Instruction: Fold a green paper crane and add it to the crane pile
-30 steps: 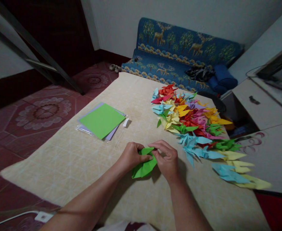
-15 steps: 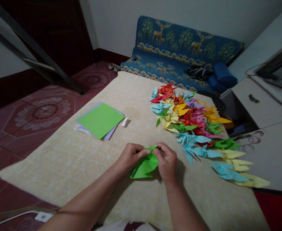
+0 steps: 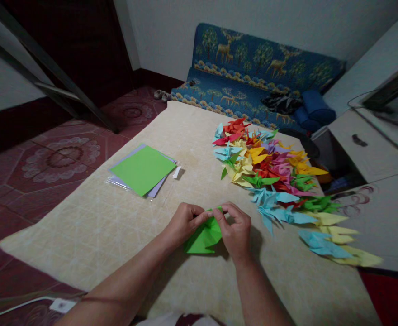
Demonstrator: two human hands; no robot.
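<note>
Beige tabletop (image 3: 117, 235) carries a half-folded green paper (image 3: 204, 236) toward six o'clock. The left hand (image 3: 184, 222) and right hand (image 3: 236, 228) pinch its top tip, fingers closed on it. It looks light, thin and easily creased, so it is best gripped along the folded edges. Paper cranes (image 3: 273, 181) lie at two o'clock.

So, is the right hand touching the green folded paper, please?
Touching. The head view shows the right hand pinching the top edge of the green folded paper.

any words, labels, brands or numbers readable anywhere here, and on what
None can be read. The folded green paper pinched by the left hand and right hand, the sheet pack and the paper cranes are plain; the sofa shows only deer and trees.
</note>
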